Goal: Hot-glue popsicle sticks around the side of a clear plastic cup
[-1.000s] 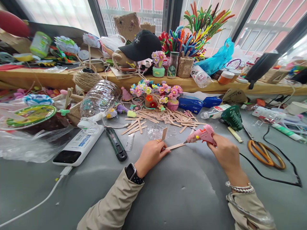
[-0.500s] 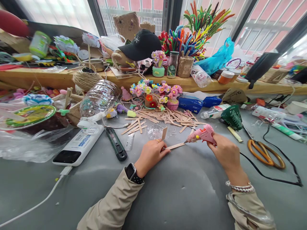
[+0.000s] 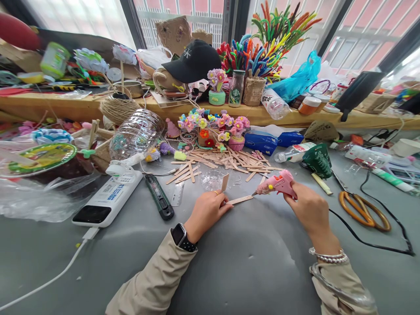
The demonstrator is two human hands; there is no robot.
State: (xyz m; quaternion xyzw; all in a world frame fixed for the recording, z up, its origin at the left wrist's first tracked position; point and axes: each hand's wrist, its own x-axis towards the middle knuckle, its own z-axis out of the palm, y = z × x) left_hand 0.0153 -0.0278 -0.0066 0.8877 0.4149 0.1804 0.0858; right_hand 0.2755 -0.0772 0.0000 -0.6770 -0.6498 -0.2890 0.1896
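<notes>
Pink glue gun (image 3: 278, 183) sits gripped in my right hand (image 3: 306, 210), nozzle touching a flat craft stick (image 3: 240, 200). My left hand (image 3: 206, 212) pinches that stick and an upright one (image 3: 225, 183) on the grey surface (image 3: 243, 267).

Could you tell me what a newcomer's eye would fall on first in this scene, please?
Most striking is the pink glue gun in the right hand, its nozzle at the end of a wooden stick pinched by the left hand on the grey table. Just behind lies a loose pile of sticks, and on the ledge at the back a bright bunch of pipe cleaners rises beside a black cap.
</notes>
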